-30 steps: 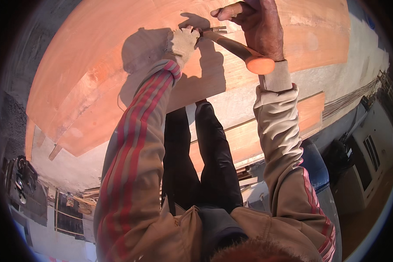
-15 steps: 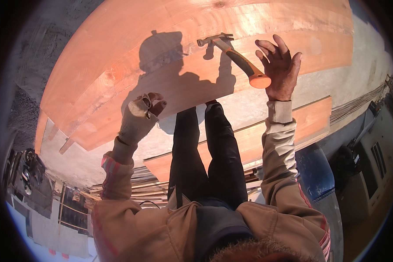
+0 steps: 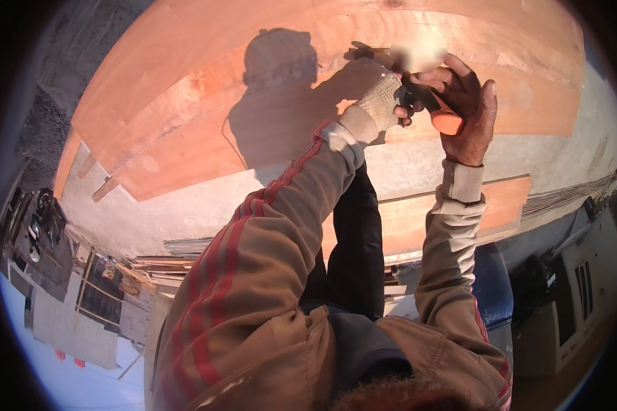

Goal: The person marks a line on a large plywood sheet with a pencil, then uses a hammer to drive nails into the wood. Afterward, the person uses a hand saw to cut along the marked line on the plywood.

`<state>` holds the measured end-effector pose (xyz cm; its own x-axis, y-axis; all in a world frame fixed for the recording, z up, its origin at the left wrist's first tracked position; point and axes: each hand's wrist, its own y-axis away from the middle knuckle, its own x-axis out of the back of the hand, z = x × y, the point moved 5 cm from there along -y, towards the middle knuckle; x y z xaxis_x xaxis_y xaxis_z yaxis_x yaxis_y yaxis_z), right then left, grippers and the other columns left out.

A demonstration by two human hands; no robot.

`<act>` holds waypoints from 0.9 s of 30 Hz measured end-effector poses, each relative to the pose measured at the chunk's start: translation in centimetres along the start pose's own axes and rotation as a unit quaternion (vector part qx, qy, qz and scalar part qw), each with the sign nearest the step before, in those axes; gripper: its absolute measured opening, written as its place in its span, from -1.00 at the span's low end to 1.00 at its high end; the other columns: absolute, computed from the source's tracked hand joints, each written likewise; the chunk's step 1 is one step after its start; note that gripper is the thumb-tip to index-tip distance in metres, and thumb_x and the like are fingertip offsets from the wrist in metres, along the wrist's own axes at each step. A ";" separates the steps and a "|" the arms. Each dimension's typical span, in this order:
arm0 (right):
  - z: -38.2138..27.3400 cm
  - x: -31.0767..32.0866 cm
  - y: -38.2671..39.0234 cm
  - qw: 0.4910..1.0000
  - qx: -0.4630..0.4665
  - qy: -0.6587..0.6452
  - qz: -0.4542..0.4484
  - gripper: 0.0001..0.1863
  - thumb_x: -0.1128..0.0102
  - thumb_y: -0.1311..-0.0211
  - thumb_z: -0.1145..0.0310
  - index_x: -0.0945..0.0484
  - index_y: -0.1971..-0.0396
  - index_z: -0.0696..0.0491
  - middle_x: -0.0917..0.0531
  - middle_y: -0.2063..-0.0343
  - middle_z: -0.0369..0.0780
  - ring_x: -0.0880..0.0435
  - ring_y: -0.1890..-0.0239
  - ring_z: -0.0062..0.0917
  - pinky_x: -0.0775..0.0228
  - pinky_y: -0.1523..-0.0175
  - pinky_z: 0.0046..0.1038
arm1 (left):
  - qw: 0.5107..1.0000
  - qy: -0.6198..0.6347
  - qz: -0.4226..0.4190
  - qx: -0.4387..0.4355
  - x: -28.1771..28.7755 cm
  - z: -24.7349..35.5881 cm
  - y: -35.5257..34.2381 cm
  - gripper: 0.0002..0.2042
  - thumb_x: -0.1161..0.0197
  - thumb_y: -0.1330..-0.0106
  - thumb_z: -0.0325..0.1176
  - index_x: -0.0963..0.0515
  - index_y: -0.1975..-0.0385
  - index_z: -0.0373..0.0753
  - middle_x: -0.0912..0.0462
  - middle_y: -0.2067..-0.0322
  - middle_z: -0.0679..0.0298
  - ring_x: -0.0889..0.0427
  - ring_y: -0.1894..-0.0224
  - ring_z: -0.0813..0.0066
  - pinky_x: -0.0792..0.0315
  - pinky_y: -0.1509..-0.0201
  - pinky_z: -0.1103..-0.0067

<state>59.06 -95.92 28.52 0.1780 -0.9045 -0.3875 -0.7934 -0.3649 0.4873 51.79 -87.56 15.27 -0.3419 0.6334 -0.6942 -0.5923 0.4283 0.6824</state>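
Observation:
My left hand [image 3: 382, 99], in a cream knitted glove with bare fingertips, reaches up to the hammer [image 3: 448, 122], its fingers curled round the dark part of the handle below the head. The hammer has a black handle with an orange end cap; a pale blurred patch hides part of the area above it. My right hand [image 3: 474, 116], bare, is open around the cap side of the handle, fingers bent and apart, thumb raised. Both are over large reddish plywood sheets [image 3: 164, 130], which carry my shadow.
A pale concrete surface [image 3: 103, 212] surrounds the sheets. A narrower plywood board [image 3: 500, 205] and long thin rods [image 3: 569, 192] lie at right. Wood strips [image 3: 164, 270] are stacked lower left, and a blue barrel [image 3: 493, 281] stands at lower right.
My left hand dropped away from the hammer half a second ago and has now moved up and right to grip it. My right hand has shifted right and closer round the handle.

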 end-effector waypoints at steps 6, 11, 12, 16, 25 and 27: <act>-2.7 3.5 0.2 0.989 0.080 0.123 0.015 -0.04 0.40 -0.50 -0.43 -0.47 -0.28 0.21 -0.70 -0.02 0.06 -0.62 -0.19 -0.10 -0.44 -0.26 -0.20 | 0.996 0.083 -0.007 -0.037 0.1 -1.0 -2.2 -0.61 -0.17 -0.49 0.04 -0.55 -0.10 -0.08 -0.68 0.19 0.20 -0.30 0.74 0.50 -0.42 0.54 0.34; -7.1 12.1 0.8 0.919 0.222 0.014 0.326 0.00 0.34 -0.43 -0.50 -0.48 -0.31 0.17 -0.66 -0.05 0.10 -0.54 -0.28 -0.11 -0.34 -0.36 -0.16 | 0.982 0.176 0.008 0.068 -2.0 1.7 0.0 -0.59 -0.21 -0.48 -0.10 -0.48 -0.09 -0.30 -0.68 0.10 0.25 -0.38 0.65 0.55 -0.47 0.35 0.33; -2.8 6.7 -1.0 0.974 0.131 -0.030 0.184 0.00 0.38 -0.45 -0.49 -0.40 -0.36 0.18 -0.66 -0.07 0.08 -0.52 -0.30 -0.07 -0.25 -0.43 -0.11 | 0.984 0.169 0.036 0.052 -1.6 2.1 0.9 -0.61 -0.19 -0.50 -0.12 -0.49 -0.07 -0.33 -0.68 0.09 0.25 -0.45 0.60 0.55 -0.49 0.29 0.35; 3.8 -8.0 -3.2 0.995 0.021 0.000 -0.094 0.03 0.49 -0.48 -0.47 -0.39 -0.34 0.24 -0.68 -0.03 0.03 -0.56 -0.23 -0.15 -0.19 -0.45 -0.14 | 0.952 -0.026 0.051 -0.300 1.9 3.5 5.5 -0.74 -0.11 -0.58 -0.23 -0.50 -0.08 -0.24 -0.65 0.04 0.27 -0.63 0.24 0.51 -0.56 0.06 0.39; 1.7 -6.6 2.1 0.935 0.126 0.318 0.093 -0.43 -0.42 -0.34 -0.06 -0.67 -0.03 0.18 -0.65 0.28 -0.17 -0.61 0.20 -0.61 -0.46 0.24 -0.56 | 0.973 0.111 -0.021 -0.200 1.6 2.5 7.5 -0.64 -0.22 -0.51 -0.17 -0.48 -0.09 -0.31 -0.63 -0.01 0.14 -0.69 0.05 0.34 -0.62 0.00 0.50; 2.2 -4.8 6.1 0.897 -0.045 0.419 0.132 -0.44 -0.45 -0.31 -0.04 -0.63 0.02 0.18 -0.64 0.35 -0.20 -0.62 0.24 -0.62 -0.46 0.33 -0.52 | 0.989 0.133 0.002 -0.065 -0.6 4.4 8.8 -0.60 -0.28 -0.43 -0.17 -0.47 -0.08 -0.33 -0.62 -0.07 0.05 -0.70 0.08 0.26 -0.65 0.05 0.44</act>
<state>52.08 -93.35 31.61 0.3957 -0.7966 0.4570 -0.8286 -0.0950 0.5517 50.00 -81.30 22.72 -0.5131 0.4361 -0.7393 -0.6737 0.3291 0.6617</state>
